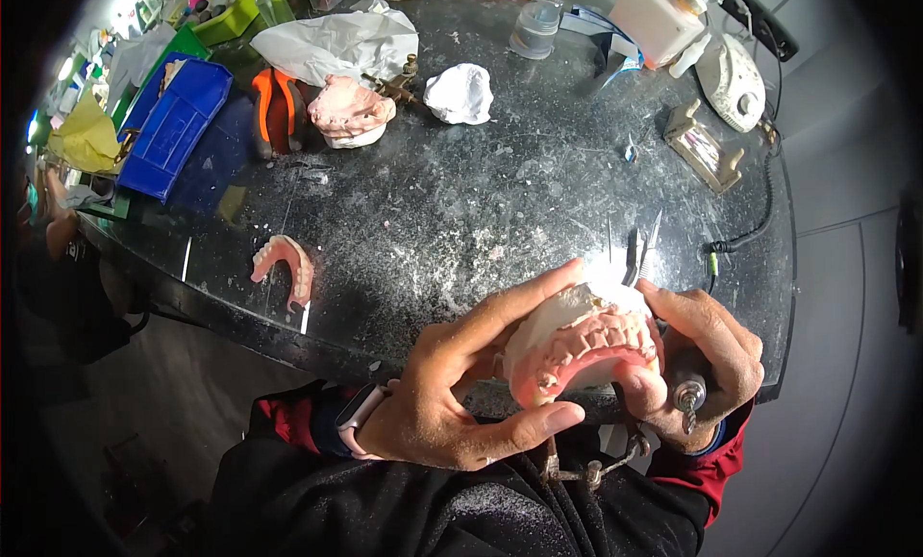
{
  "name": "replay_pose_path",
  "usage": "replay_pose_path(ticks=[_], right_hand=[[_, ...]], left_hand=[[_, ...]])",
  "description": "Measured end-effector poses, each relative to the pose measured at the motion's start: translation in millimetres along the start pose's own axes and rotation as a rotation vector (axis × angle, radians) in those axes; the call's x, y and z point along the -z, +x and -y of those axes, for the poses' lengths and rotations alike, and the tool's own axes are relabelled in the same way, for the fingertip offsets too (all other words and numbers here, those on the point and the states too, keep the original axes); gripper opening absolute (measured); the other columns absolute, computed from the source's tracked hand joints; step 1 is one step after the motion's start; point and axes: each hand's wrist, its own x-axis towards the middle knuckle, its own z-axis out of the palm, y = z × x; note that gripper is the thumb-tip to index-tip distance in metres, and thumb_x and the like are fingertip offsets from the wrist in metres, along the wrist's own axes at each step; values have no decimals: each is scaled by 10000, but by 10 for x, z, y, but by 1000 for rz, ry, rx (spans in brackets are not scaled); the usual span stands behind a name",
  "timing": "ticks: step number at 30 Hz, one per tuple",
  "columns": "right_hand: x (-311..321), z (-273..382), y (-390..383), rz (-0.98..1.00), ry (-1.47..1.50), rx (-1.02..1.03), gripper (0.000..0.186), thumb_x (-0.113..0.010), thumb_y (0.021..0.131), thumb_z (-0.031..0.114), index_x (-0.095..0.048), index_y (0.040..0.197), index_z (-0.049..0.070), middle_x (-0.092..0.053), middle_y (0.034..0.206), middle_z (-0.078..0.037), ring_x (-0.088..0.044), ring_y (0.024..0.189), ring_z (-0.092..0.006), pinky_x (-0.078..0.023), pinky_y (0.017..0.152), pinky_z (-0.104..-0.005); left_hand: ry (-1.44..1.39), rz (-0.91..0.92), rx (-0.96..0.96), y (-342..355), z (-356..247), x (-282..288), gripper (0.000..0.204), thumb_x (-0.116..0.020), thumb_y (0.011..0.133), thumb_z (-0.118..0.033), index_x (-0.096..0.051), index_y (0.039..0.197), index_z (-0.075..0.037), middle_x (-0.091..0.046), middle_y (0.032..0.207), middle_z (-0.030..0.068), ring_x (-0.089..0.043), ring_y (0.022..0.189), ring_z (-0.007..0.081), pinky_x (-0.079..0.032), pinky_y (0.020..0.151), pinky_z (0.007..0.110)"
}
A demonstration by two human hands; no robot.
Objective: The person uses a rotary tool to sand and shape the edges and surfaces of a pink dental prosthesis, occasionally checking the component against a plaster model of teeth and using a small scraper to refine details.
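Note:
Near the table's front edge, a white plaster dental model [553, 326] rests between my hands. A pink denture with teeth [615, 341] sits on it, and metal articulator arms [594, 473] hang below. My left hand [437, 389] is wrapped round its left side, thumb along the near edge. My right hand [716, 341] steadies the other side with its fingertips. Tucked in that same hand is a rotary handpiece [688, 392], its spiral bur pointing down toward me, apart from the denture. The handpiece's rear is hidden by my fingers.
White dust covers the dark table [413, 240]. A loose denture [288, 264] lies at left. Farther back are orange-handled pliers [274, 110], a pink-and-white dental model [351, 110], a plaster piece [459, 94] and a blue box [178, 124]. Pointed tools [642, 249] lie beyond my hands; a cord [769, 206] runs at right.

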Motion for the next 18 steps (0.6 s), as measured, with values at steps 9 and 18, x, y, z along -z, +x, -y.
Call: replay_pose_path(ticks=[9,18], right_hand=[[95,54,90,94,12,-31,529,-837,596,273,-636,940,-76,-615,628,-123,-610,518,-151,-445,438,-222],[78,-14,26,80,42,-45,603,-770,633,422,-637,941,-79,-503,558,-46,-472,447,-90,-311,416,-222]], left_hand=[[49,15,14,10,-50,24,689,-658,811,-110,-265,1341,87,-455,1262,257,-508,1124,250,-440,919,328],[7,15,-9,-5,-3,7,688,-646,822,-129,-255,1341,98,-423,1280,291,-514,1118,269,-449,908,326]])
